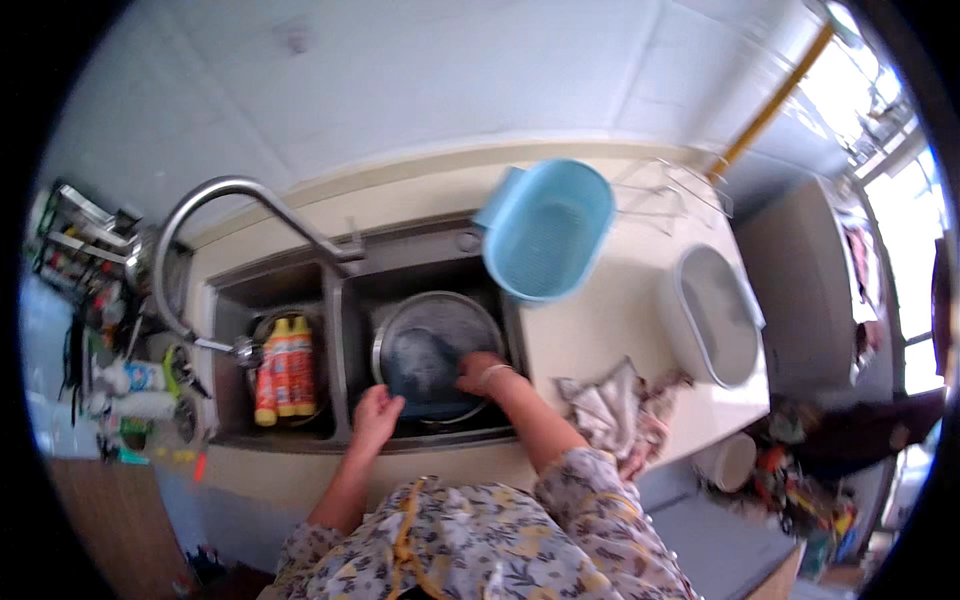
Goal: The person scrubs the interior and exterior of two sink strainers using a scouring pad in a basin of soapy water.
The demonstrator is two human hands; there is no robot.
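Observation:
A round metal basin (459,304) with liquid in it stands in the right bowl of a double sink (339,390). Inside it lies a dark bluish thing (429,386), too blurred to name, under whitish foam or glare. With bent fingers, my left hand (379,414) grips its near left edge. My right hand (480,371) reaches over the basin's right side and holds the same thing; its fingertips are partly hidden. A light band circles my right wrist.
An arched faucet (225,184) hangs over the left bowl, where several red bottles with yellow ends (289,367) lie. On the counter are a light blue plastic basket (544,232), a whitish oval tub (712,315), a wire rack (660,191) and a crumpled cloth (619,409).

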